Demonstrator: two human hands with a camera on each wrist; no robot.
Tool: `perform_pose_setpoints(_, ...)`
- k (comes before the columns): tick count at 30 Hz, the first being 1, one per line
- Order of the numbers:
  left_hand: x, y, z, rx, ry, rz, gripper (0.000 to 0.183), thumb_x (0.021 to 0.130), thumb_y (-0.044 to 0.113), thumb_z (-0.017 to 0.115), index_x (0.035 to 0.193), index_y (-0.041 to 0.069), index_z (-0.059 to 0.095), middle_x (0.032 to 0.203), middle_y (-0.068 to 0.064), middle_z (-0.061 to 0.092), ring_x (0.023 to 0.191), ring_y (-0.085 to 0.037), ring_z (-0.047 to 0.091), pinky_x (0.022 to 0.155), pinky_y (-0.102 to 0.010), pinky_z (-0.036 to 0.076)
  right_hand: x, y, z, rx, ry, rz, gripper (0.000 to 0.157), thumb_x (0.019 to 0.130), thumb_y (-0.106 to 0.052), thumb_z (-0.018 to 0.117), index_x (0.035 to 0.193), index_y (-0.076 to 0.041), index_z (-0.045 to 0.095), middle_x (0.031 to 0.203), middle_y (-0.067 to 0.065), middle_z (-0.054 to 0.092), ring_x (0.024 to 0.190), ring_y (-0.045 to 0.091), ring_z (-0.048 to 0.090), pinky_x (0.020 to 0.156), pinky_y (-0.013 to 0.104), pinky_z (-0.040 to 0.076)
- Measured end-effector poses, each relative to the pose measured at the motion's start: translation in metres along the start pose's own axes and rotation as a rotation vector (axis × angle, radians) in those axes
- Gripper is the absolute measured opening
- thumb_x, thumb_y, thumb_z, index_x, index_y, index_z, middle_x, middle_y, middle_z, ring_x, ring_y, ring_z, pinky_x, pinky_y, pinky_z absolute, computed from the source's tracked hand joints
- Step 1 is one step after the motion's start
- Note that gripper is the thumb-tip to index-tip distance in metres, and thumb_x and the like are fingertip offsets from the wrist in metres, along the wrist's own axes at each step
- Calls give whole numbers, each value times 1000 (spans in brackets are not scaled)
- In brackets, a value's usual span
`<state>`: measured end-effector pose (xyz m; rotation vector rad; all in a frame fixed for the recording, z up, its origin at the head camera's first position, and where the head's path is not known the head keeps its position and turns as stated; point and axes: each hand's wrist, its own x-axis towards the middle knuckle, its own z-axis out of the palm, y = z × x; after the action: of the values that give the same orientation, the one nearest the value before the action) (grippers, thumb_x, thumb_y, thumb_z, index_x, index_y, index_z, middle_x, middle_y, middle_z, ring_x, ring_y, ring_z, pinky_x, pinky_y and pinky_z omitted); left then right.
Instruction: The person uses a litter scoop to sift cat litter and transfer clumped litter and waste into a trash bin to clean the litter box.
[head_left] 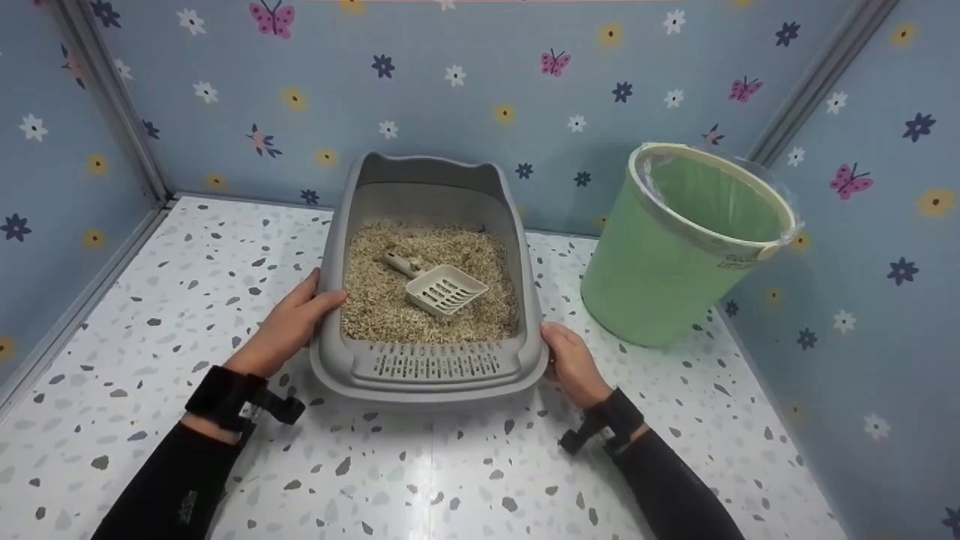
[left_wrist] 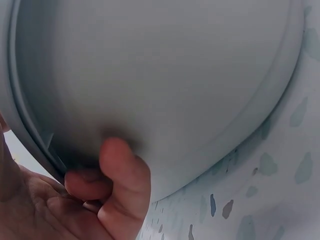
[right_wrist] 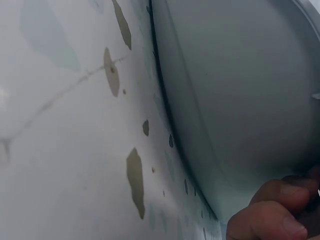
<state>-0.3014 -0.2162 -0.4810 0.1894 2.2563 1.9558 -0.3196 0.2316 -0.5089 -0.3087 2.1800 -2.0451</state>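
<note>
A grey cat litter box (head_left: 442,390) stands on the speckled floor, its high back toward the wall. Beige granular litter (head_left: 382,315) covers its bottom, and a litter scoop (head_left: 448,289) with a slotted pan lies on top, handle pointing to the back left. My left hand (head_left: 294,321) grips the box's left rim, thumb over the edge; in the left wrist view its fingers (left_wrist: 125,182) curl under the rim against the outer wall. On the other side my right hand (head_left: 571,361) holds the right rim near the front corner, with curled fingers (right_wrist: 270,217) below the lip.
A green trash bin (head_left: 637,270) lined with a clear bag stands to the right of the box, near the right wall. Flower-patterned wall panels (head_left: 457,112) enclose the back and both sides. White speckled floor (head_left: 420,480) extends in front of the box.
</note>
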Motion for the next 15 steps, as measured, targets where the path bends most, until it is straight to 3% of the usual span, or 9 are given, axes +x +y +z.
perform_pose_setpoints(6,5,2,2,24,11,25,84,119,41,51,181,21,-1,185,-19,14,164,-44,27,132,-63,26,6,-7,-5,-54,18,3,36,121,-24,46,95,-8,66,70,-2,51,54,10,40,50,22,33)
perform_pose_setpoints(7,6,3,1,44,9,21,84,119,42,51,181,22,0,183,-21,19,162,-44,32,130,-62,31,8,-9,-7,-74,17,5,36,120,-22,47,93,-7,66,71,-1,52,56,10,43,51,21,38)
perform_pose_setpoints(10,6,10,-5,141,-12,-30,86,117,51,51,182,24,1,166,-31,45,139,-49,57,107,-58,55,17,-15,-12,-257,25,-26,36,119,-20,52,87,-8,65,74,0,55,63,11,50,57,22,44)
perform_pose_setpoints(12,5,17,-11,238,-36,-74,93,116,60,50,181,21,-3,156,-35,52,122,-48,65,90,-54,62,24,-20,-17,-412,30,-51,35,118,-21,55,87,-8,64,77,1,59,70,14,56,65,26,47)
perform_pose_setpoints(13,5,21,-15,298,-48,-89,97,115,65,47,180,17,-6,157,-38,50,120,-51,66,89,-56,63,28,-24,-19,-501,39,-68,34,118,-22,55,88,-8,64,78,2,60,72,16,57,66,28,47)
perform_pose_setpoints(15,7,29,-23,411,-64,-104,106,113,73,42,177,9,-12,166,-43,37,126,-55,64,103,-63,58,36,-31,-24,-646,58,-94,30,118,-25,55,95,-8,66,84,3,63,77,20,58,71,34,48)
